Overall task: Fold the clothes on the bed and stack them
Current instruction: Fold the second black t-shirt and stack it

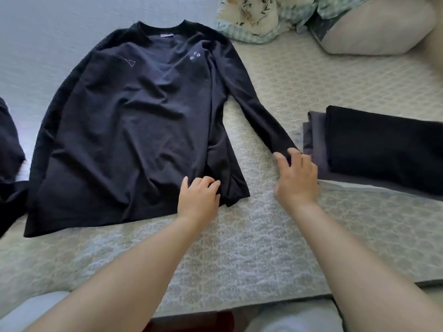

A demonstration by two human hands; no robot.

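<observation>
A black long-sleeved shirt (pixel 129 116) lies spread front-up on the bed, collar at the far side. Its right sleeve (pixel 254 104) stretches out toward the stack. My left hand (pixel 200 197) rests on the shirt's lower right hem with fingers curled into the cloth. My right hand (pixel 296 176) pinches the cuff of that sleeve between thumb and fingers. To the right sits a stack of folded clothes (pixel 383 149), black on top of grey.
The bed carries a patterned pale quilt (pixel 239 248). Another dark garment (pixel 9 149) lies at the left edge. A floral pillow (pixel 259 17) and a beige cushion (pixel 378 29) lie at the far right. The bed's near edge runs along the bottom.
</observation>
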